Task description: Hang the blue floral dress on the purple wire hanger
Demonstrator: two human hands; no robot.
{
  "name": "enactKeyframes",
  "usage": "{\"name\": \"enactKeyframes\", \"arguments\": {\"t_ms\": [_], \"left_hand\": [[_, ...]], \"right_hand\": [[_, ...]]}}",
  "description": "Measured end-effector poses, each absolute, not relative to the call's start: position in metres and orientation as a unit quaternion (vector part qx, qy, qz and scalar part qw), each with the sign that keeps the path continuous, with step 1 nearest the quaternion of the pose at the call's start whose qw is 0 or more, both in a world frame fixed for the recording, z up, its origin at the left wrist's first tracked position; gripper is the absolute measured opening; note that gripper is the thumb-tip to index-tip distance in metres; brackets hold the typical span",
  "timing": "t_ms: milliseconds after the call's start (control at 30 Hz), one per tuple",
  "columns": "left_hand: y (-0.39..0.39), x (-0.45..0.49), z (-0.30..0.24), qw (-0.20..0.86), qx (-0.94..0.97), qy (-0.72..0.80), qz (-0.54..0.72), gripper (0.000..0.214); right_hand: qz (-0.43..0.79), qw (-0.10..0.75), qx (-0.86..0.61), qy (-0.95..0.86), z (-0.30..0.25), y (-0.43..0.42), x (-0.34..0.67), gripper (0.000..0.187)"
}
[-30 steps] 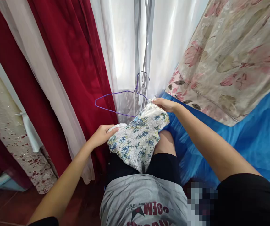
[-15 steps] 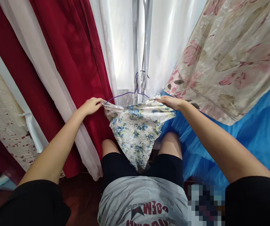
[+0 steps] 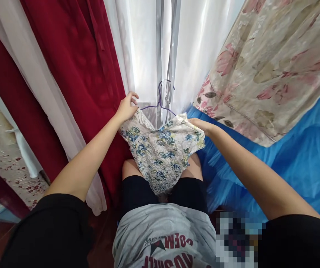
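A white blouse (image 3: 160,149) with blue and yellow flowers hangs spread in front of my thighs, its V-shaped neckline facing up. A purple wire hanger (image 3: 160,105) sits inside the neckline, its hook sticking up above it. My left hand (image 3: 128,107) pinches the left shoulder of the blouse near the hanger's end, with some fingers raised and bent. On the other side, my right hand (image 3: 201,125) grips the right shoulder edge; its fingertips are partly hidden by the fabric.
Dark red curtains (image 3: 78,63) hang at the left and a bright white curtain (image 3: 143,48) hangs ahead, with grey vertical strips (image 3: 159,41) before it. Beige floral cloth (image 3: 263,74) and puffy blue tulle (image 3: 238,167) fill the right. Brown floor (image 3: 104,238) shows below.
My left hand has moved right and up along the blouse's shoulder, and its fingers have lifted. The left shoulder is raised, so the neckline now forms a clearer V.
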State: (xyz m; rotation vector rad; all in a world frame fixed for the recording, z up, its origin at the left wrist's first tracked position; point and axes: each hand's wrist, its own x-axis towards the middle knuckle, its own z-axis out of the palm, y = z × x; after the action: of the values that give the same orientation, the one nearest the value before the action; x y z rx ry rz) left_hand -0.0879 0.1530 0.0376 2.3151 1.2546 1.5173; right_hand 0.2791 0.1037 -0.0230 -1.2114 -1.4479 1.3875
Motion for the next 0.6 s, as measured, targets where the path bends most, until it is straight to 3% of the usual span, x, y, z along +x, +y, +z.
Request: {"name": "enactKeyframes", "arguments": {"t_ms": [133,200,300,433,600], "left_hand": [[0.147,-0.102,0.021,0.102,0.745,0.435,0.496,0.022],[0.132,-0.110,0.010,0.128,0.780,0.408,0.457,0.038],[0.103,-0.114,-0.001,0.061,0.810,0.393,0.431,0.045],[0.074,-0.106,0.012,-0.030,0.775,0.442,0.451,0.043],[0.074,-0.098,0.042,-0.078,0.736,0.504,0.446,0.049]], "right_hand": [[0.483,0.473,-0.456,-0.578,-0.042,0.085,0.302,0.026],[0.446,0.505,-0.425,-0.604,-0.058,0.065,0.309,0.043],[0.349,0.555,-0.429,-0.622,-0.080,0.034,0.308,0.059],[0.216,0.656,-0.411,-0.595,-0.073,0.023,0.302,0.057],[0.142,0.726,-0.361,-0.568,-0.008,0.040,0.284,0.056]]}}
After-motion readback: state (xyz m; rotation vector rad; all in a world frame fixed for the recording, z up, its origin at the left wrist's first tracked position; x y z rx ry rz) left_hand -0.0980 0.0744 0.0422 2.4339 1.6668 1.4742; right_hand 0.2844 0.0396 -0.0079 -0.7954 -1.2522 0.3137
